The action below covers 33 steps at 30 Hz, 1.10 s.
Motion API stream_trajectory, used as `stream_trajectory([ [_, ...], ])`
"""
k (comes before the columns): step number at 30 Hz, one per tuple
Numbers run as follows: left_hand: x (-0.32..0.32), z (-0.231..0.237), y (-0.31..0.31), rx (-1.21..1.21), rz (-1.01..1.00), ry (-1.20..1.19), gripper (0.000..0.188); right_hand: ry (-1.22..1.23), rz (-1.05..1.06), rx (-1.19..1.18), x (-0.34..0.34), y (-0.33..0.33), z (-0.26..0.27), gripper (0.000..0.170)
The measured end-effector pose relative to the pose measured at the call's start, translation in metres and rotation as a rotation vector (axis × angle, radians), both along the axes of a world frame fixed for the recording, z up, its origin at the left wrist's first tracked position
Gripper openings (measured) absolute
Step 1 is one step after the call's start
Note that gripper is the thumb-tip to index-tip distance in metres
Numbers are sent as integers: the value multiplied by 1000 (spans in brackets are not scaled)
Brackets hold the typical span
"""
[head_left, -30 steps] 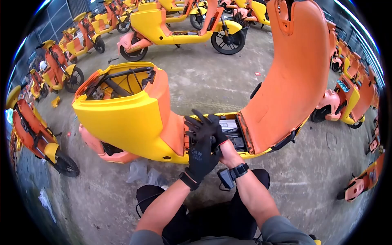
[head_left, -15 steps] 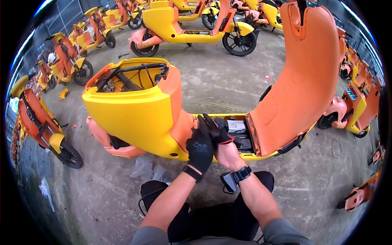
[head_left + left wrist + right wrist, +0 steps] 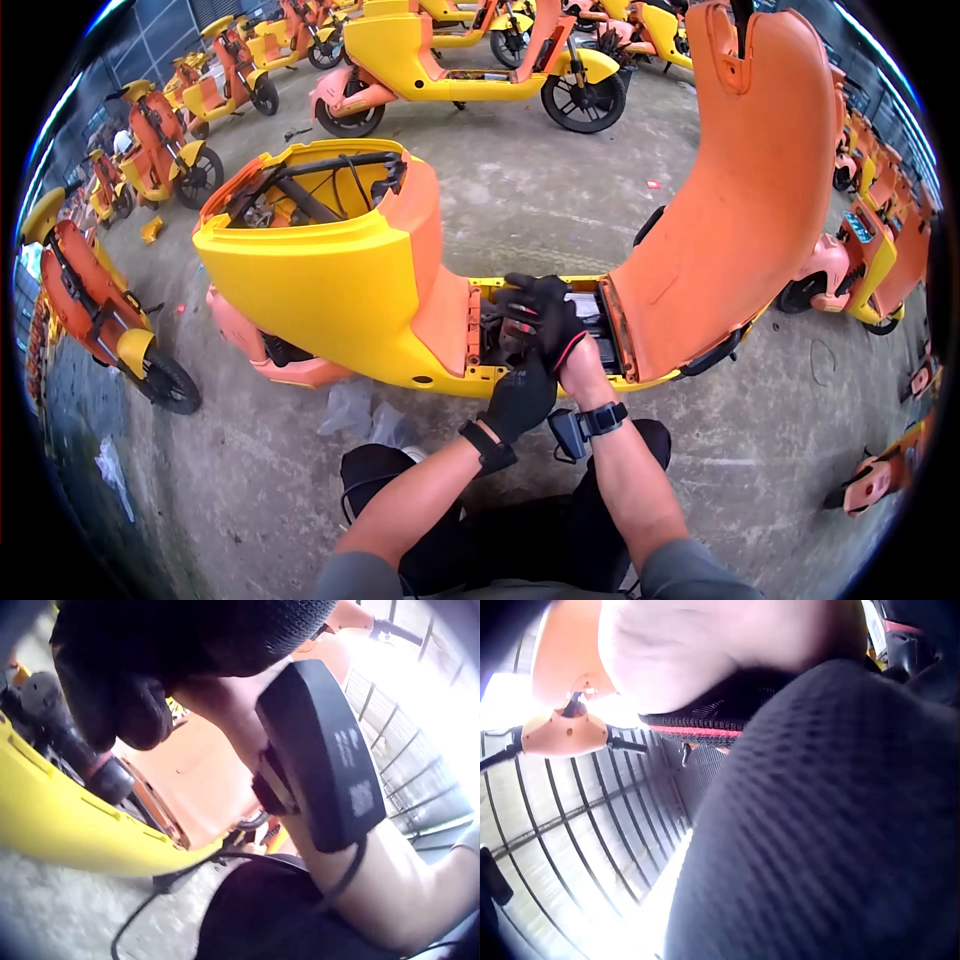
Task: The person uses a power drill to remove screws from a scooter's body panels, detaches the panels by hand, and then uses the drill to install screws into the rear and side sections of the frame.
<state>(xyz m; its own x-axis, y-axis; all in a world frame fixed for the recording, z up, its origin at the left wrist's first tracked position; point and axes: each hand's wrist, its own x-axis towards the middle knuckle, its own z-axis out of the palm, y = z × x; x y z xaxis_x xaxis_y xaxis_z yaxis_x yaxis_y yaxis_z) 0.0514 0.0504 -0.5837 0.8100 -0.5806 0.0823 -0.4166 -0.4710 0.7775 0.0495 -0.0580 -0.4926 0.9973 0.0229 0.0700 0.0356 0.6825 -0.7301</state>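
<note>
We hold both forearms angled inward over the scooter (image 3: pixel 310 285)'s uncovered floor compartment (image 3: pixel 597 345). Our right hand (image 3: pixel 545 312) points leftward, its gloved fingers loosely spread and gripping nothing. Our left hand (image 3: pixel 522 402) meets it from below, beside the red-edged glove cuff (image 3: pixel 569 350); its fingertips are hidden, so we cannot tell its grip.

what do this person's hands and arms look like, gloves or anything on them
The left hand and right hand wear black gloves, the right one with red edging. The left arm has a black wristband; the right has a strapped-on, dark, angular box with pale markings and a black cable. The sleeves are grey.
</note>
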Motion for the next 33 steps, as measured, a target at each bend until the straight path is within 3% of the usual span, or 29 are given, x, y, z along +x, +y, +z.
stream_trajectory([
  [1,1,10,2,-1,-1,0,39,0,-1,-1,0,2,-3,54],
  [3,7,36,7,-46,109,-296,35,-38,-83,-139,-2,8,-13,56],
  [4,9,51,8,-107,144,-315,31,-18,-97,-192,-4,9,-8,58],
  [5,11,45,7,-104,147,-314,31,-18,-94,-190,-4,8,-13,58],
  [7,13,33,4,-193,210,-561,30,74,-73,-258,-5,5,-21,52],
  [8,10,28,6,-192,212,-561,30,74,-70,-258,-4,4,-23,52],
  [10,-3,33,12,42,4,-277,34,85,-80,-151,-4,6,-13,55],
  [13,-9,33,10,78,-21,-254,33,-45,58,9,4,4,7,62],
  [17,-4,35,15,1,-41,-387,35,-134,92,96,5,-1,9,49],
  [19,15,41,34,-205,-64,-467,35,-108,95,113,7,-7,13,52],
  [20,18,38,41,-36,-97,-535,41,-79,90,139,5,-7,14,55],
  [21,57,22,50,-108,-43,-366,29,-76,97,142,1,-6,20,55],
  [23,71,52,53,-496,30,163,19,-150,109,-51,-7,-2,35,54],
  [24,69,64,54,-492,38,159,19,-113,159,106,-11,1,28,55],
  [26,62,80,50,-837,98,448,15,-78,150,119,-16,3,18,56],
  [29,71,68,64,-686,281,427,15,-64,169,137,-23,-2,9,58],
  [31,74,73,64,-716,348,355,18,87,134,192,-23,-8,0,57],
  [33,78,65,64,-650,430,152,19,105,121,185,-23,-11,-9,57],
])
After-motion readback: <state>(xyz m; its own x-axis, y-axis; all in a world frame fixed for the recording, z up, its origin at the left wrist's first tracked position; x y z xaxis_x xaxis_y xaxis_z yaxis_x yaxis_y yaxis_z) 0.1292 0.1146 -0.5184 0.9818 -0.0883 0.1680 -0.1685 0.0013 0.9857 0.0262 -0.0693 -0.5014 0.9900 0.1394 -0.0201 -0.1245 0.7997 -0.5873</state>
